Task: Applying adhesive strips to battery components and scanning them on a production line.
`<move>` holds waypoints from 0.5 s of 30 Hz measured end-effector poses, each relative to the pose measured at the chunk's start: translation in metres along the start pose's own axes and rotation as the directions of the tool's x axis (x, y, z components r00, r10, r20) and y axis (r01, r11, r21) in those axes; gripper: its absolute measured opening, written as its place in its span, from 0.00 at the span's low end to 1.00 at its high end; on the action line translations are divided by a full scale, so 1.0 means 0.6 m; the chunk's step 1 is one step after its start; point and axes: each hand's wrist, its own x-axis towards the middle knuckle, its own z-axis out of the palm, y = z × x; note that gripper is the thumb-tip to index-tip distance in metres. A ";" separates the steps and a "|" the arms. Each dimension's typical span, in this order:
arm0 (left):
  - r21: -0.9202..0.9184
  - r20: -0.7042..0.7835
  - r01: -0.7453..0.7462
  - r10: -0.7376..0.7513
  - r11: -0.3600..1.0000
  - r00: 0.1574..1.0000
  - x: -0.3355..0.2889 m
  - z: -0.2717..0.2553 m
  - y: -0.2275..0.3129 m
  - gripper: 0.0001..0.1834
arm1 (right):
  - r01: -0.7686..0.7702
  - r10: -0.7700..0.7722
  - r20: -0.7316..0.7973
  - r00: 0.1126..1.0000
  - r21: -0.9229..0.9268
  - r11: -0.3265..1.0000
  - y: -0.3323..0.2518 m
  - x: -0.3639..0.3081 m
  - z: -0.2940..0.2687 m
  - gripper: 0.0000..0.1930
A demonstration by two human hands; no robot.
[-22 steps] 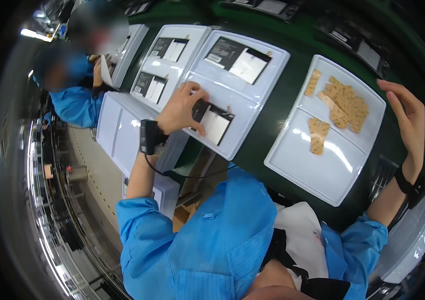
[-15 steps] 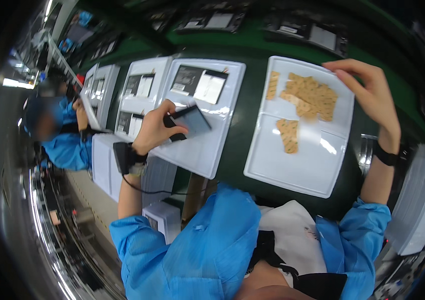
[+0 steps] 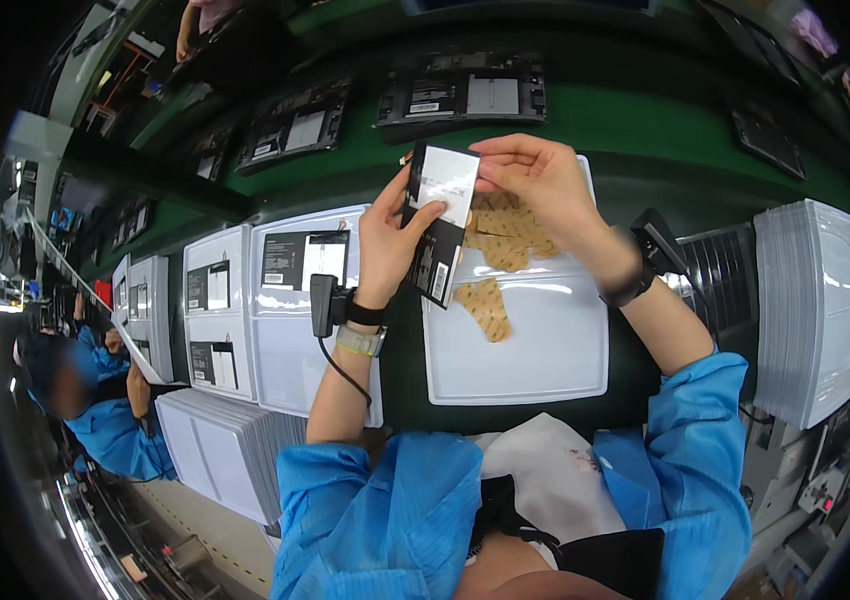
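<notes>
Upright in front of me is a flat battery (image 3: 435, 235), black with a white upper part and a short connector at its top left. My left hand (image 3: 385, 235) is closed round its left side, thumb across the face. The fingers of my right hand (image 3: 545, 190) pinch at its upper right edge; whether they also hold a thin film there is too small to tell. Behind and below my hands lies a white tray (image 3: 535, 375), with tan, speckled paper pieces (image 3: 505, 240) on it.
To the left, a white tray (image 3: 280, 350) bears another flat battery (image 3: 295, 262), with more loaded trays beyond it. Stacked white trays stand at the right (image 3: 810, 310) and lower left (image 3: 215, 450). Opened device housings (image 3: 460, 95) line the green bench. A co-worker (image 3: 110, 410) sits at the left.
My left hand has lifted the battery off toward the right and turned it upright. My right hand has left the far edge of the tray and come to the battery. The view has shifted.
</notes>
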 end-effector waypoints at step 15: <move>-0.147 -0.172 -0.156 0.130 0.977 0.976 -0.013 -0.006 -0.036 0.36 | -0.094 0.090 -0.060 0.994 -0.073 0.993 0.037 -0.034 0.066 0.13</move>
